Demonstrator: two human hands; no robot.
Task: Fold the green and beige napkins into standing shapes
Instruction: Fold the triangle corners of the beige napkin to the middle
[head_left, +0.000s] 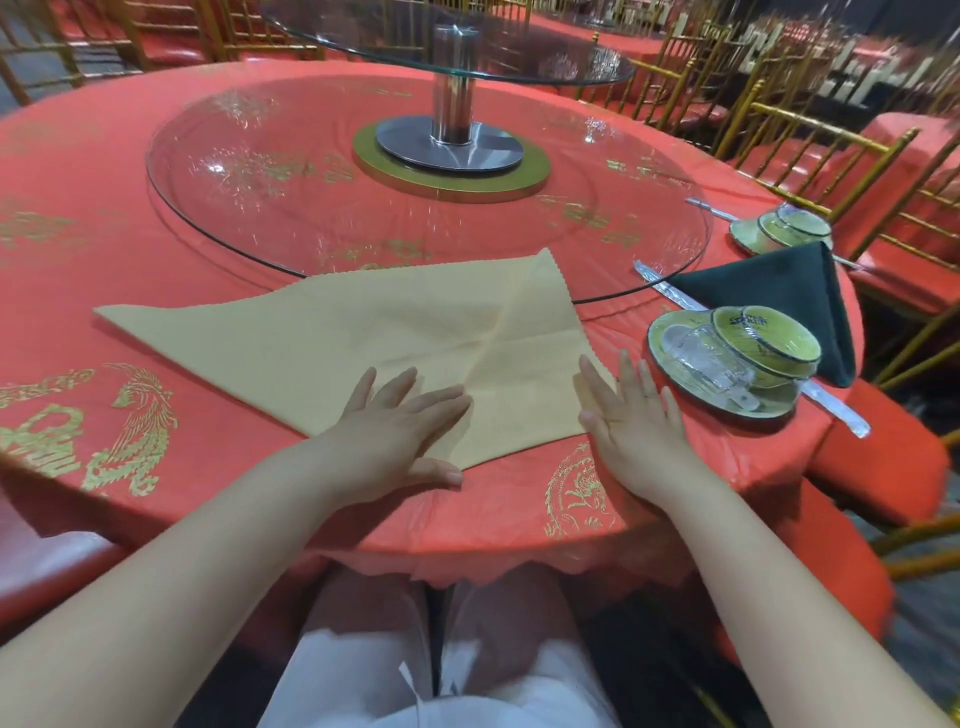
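- Head view: beige napkin (363, 332) lies flat on the red table (78, 171), near edge.
- Left hand (395, 431), right hand (631, 415): fingers straight, pressing napkin, likely smoothing creases; gripping nothing.
- Green napkin (779, 296) stands folded, right of beige napkin.

Banquet hall/restaurant: round surface (78, 171) w/ red gold-print cloth, glass lazy Susan (311, 208), wrapped place settings (737, 358), rows of gold chairs (810, 150).

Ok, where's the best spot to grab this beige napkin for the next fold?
The beige napkin lies flat, so probably pinch its tapered left corner with the left hand, coming in from the left. That tip rests on open tablecloth, while the right edge sits close to the plate.
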